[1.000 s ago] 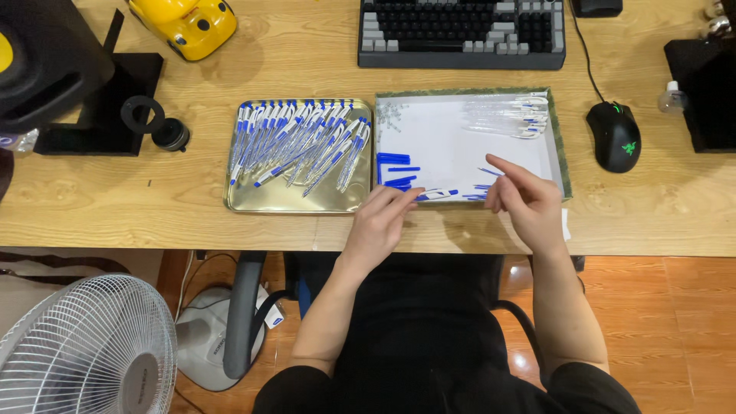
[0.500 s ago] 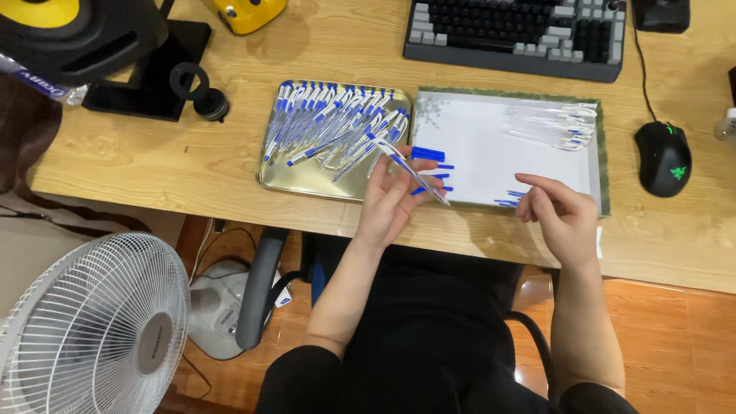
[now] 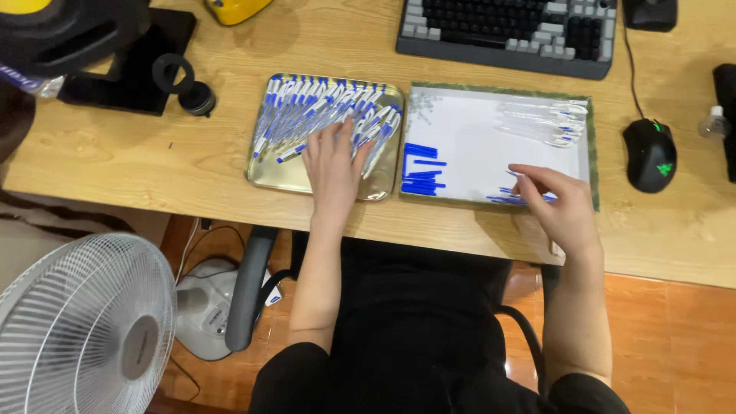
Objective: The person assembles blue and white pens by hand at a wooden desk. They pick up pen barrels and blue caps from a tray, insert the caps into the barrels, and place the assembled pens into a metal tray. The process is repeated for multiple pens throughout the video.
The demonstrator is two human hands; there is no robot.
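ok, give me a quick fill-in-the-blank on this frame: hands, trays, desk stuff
1. The left hand lies on the pens in the ____ tray.
2. The right hand is over the near edge of the ____ tray.
3. The blue caps lie at that tray's ____ end.
4. Right of that tray sits a black ____.

Missing words: metal; white; left; mouse

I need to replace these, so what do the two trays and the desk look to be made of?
The left tray looks like polished metal: gold-toned and mirror-shiny. The right tray has a matte white floor and greenish rim, possibly plastic or card. The desk shows light wood grain, solid or laminate.
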